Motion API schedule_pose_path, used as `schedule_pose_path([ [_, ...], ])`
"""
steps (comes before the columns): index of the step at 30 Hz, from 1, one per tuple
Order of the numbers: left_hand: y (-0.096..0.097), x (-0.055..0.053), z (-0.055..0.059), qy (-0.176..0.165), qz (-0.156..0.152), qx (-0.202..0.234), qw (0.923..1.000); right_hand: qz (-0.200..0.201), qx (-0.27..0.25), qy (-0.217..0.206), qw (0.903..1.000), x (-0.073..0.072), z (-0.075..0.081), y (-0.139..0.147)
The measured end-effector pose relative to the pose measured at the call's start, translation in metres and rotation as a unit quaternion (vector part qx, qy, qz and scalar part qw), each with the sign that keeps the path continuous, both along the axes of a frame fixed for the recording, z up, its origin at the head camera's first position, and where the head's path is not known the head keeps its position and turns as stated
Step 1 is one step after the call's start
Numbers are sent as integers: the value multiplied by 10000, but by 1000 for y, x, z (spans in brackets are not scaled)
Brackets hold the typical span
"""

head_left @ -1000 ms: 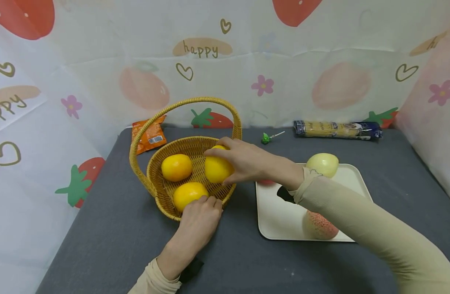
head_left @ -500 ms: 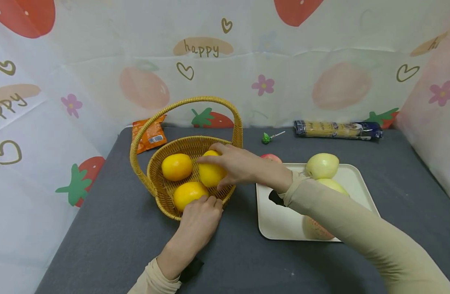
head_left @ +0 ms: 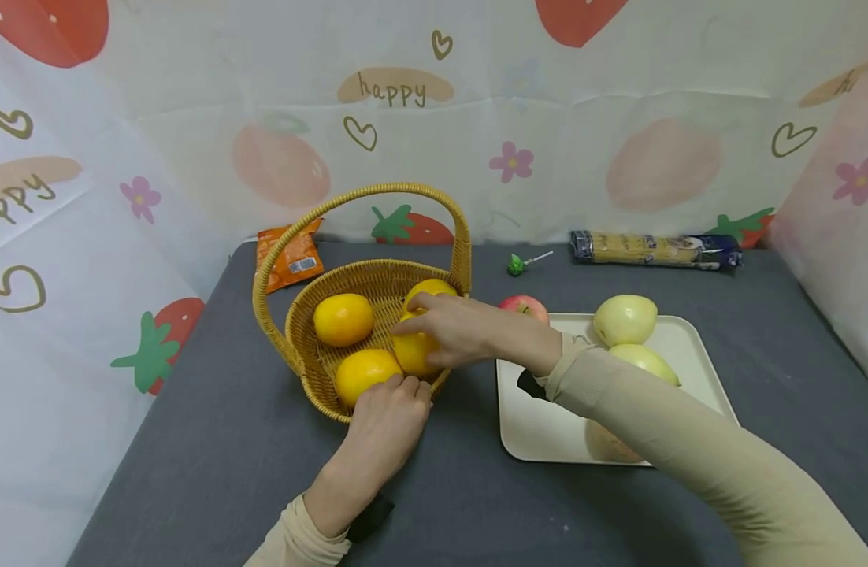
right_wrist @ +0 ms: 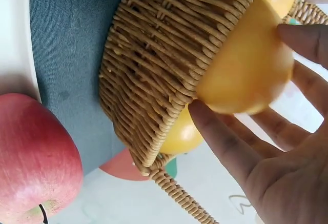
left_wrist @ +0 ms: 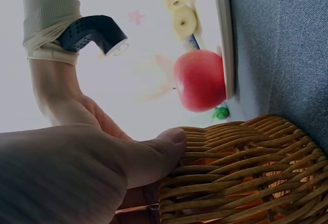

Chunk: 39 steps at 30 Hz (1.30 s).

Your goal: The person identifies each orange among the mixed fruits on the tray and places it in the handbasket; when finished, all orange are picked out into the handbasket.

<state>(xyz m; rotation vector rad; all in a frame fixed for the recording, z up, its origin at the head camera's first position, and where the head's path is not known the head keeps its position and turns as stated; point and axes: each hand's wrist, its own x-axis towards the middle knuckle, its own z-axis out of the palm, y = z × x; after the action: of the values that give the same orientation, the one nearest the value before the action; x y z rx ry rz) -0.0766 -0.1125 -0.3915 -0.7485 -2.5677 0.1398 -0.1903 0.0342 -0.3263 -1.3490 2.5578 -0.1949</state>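
Observation:
A wicker basket [head_left: 370, 270] with a tall handle stands on the table, several yellow-orange fruits inside it. My left hand [head_left: 387, 425] grips its front rim; in the left wrist view the thumb of that hand [left_wrist: 118, 157] lies along the weave. Over the basket's right side, my right hand [head_left: 469, 327] holds one smooth yellow-orange fruit [head_left: 414, 350] low among the others. The right wrist view shows fingers curved around this fruit [right_wrist: 246, 60], right at the rim. Another fruit [head_left: 430, 289] lies just behind it, partly covered by the fingers.
Right of the basket is a white tray [head_left: 540, 433] bearing pale green-yellow fruits [head_left: 625, 319] and a speckled pinkish fruit [head_left: 607, 442] mostly hidden by my forearm. A red apple [head_left: 524, 305] sits at its back left. Behind are a lollipop [head_left: 516, 265], a spaghetti pack [head_left: 654, 250] and an orange packet [head_left: 288, 260].
My right hand has brought its fruit left, then lower toward the basket's front right. The fruit behind now shows more. My left hand keeps its grip on the rim.

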Motion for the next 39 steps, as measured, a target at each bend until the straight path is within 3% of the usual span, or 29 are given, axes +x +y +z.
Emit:
schedule_pose_path([
  [3, 0, 0, 0, 1, -2, -31, 10000, 16, 62, 32, 10000, 0, 0, 0],
  [9, 0, 0, 0, -55, -17, 20, 10000, -155, 45, 677, 9976, 4, -1, -4],
  [13, 0, 0, 1, -72, -12, 60, 10000, -23, -150, 889, 9959, 6, 0, -7],
  [24, 1, 0, 0, -53, -22, 118, 9999, 110, -33, 413, 9991, 6, 3, -6],
  [39, -1, 0, 0, -119, -40, 139, 9998, 72, -40, 334, 9994, 5, 4, -5],
])
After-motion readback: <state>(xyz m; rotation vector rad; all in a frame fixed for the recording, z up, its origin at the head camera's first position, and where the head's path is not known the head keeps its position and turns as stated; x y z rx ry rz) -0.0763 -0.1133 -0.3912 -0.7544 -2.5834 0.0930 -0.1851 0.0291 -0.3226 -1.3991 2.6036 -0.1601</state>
